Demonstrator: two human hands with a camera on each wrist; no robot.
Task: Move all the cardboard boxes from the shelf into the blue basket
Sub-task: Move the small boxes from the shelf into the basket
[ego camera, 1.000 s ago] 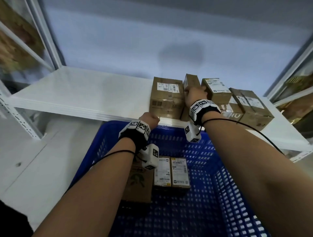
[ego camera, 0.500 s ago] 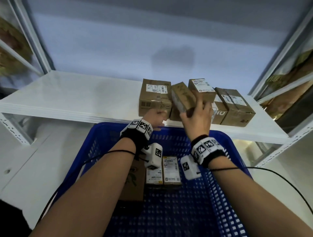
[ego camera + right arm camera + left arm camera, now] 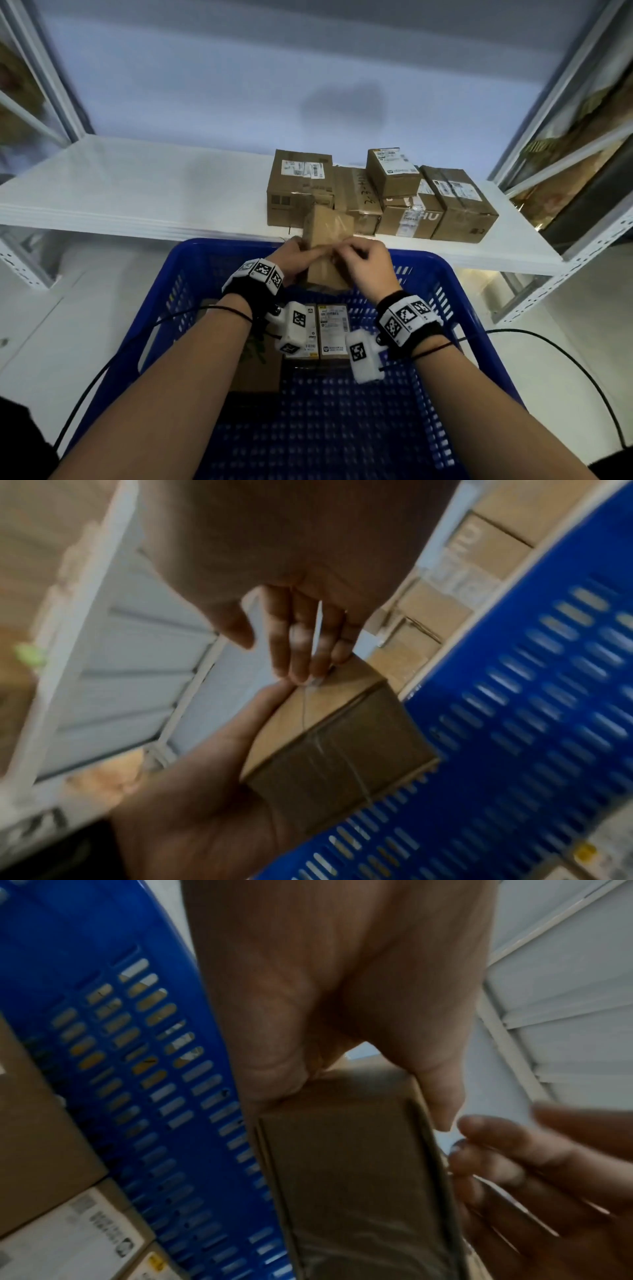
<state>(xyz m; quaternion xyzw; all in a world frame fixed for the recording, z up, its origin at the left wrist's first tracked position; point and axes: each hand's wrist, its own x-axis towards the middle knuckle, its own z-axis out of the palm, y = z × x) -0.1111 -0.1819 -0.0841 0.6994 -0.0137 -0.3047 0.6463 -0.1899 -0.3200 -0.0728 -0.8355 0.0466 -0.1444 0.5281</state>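
Note:
A small brown cardboard box (image 3: 325,229) is held above the far rim of the blue basket (image 3: 455,284). My left hand (image 3: 296,255) grips it from the left and below, with the thumb on one side and the fingers on the other (image 3: 356,1096). My right hand (image 3: 363,260) has its fingertips (image 3: 304,669) on the box's (image 3: 329,739) upper edge, thumb off it. Several more taped boxes (image 3: 299,185) stand packed together on the white shelf (image 3: 137,192), one small box (image 3: 392,171) stacked on top.
Inside the basket lie two small labelled boxes (image 3: 330,329) and a flat brown box with a green print (image 3: 257,363). White shelf uprights (image 3: 561,102) stand at both sides. Black cables trail from both wrists.
My right hand lifted the small box off the shelf and drew it back over the basket. My left hand came up and took hold of it, and the right thumb has come off.

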